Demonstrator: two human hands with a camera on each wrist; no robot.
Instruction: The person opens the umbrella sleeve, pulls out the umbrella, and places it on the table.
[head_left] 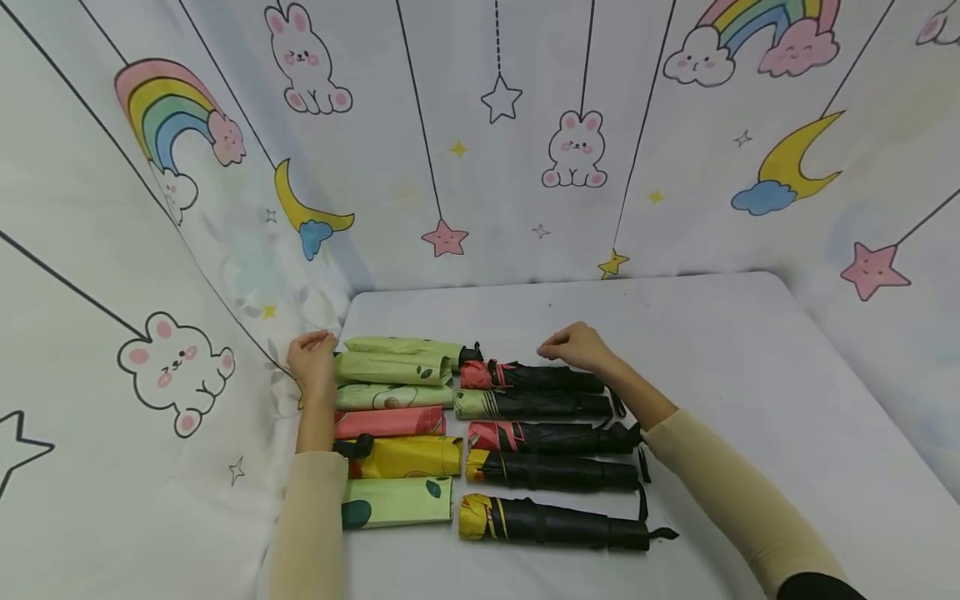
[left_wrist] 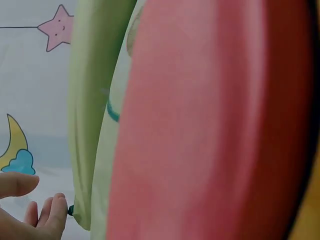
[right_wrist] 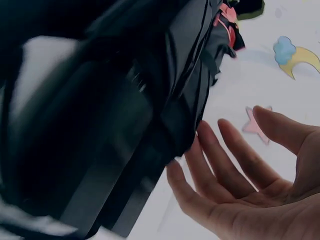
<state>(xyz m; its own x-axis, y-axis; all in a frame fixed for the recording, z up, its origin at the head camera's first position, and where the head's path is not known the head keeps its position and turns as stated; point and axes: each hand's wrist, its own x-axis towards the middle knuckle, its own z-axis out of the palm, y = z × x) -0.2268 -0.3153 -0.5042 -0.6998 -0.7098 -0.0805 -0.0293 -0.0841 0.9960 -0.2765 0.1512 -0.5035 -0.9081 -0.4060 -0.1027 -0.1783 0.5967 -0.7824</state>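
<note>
Two columns of folded umbrellas and fabric sleeves lie on the white table (head_left: 712, 350). My left hand (head_left: 312, 367) is at the left end of a light green umbrella (head_left: 397, 362) in the back row. In the left wrist view, the thumb and fingertips (left_wrist: 57, 202) are apart, right by the green fabric's tip. My right hand (head_left: 581, 346) is over the back edge of a black umbrella with red trim (head_left: 551, 377). Its spread fingers (right_wrist: 215, 155) curve loosely beside black fabric (right_wrist: 185, 85) in the right wrist view, with nothing gripped.
In front of the hands lie pale green (head_left: 405, 396), red (head_left: 397, 422), yellow (head_left: 412, 457) and green leaf-print (head_left: 401, 502) pieces on the left. Several black umbrellas (head_left: 555, 523) form the right column, straps at their right ends. Patterned white cloth (head_left: 510, 183) stands behind and at left.
</note>
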